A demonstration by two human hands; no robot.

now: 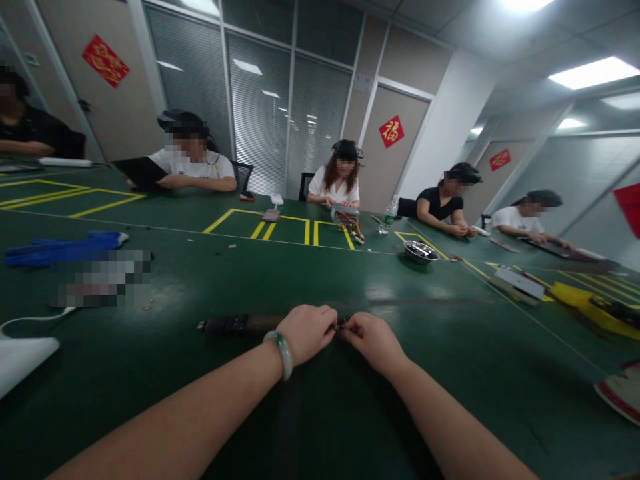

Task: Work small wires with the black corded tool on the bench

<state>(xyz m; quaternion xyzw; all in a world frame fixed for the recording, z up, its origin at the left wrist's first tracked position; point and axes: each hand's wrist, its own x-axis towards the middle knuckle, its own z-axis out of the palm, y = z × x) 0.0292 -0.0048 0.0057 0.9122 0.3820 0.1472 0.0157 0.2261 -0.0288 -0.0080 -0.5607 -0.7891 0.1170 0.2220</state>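
A dark electric screwdriver (237, 325) lies sideways on the green table, its metal tip pointing left. My left hand (307, 333), with a pale green bangle at the wrist, is closed over the tool's right end. The fingers of my right hand (373, 339) are pinched together right beside my left fingertips. Between the two sets of fingertips is a small dark piece (342, 323), too small to make out; I cannot tell if it is part of the screwdriver.
Blue gloves (65, 248) and a blurred device (100, 280) lie to the left. A white object (25, 360) with a cable is nearer. Ahead stand a metal bowl (421, 251) and a water bottle (389, 215). A yellow item (595, 310) lies right. Several people sit across the table.
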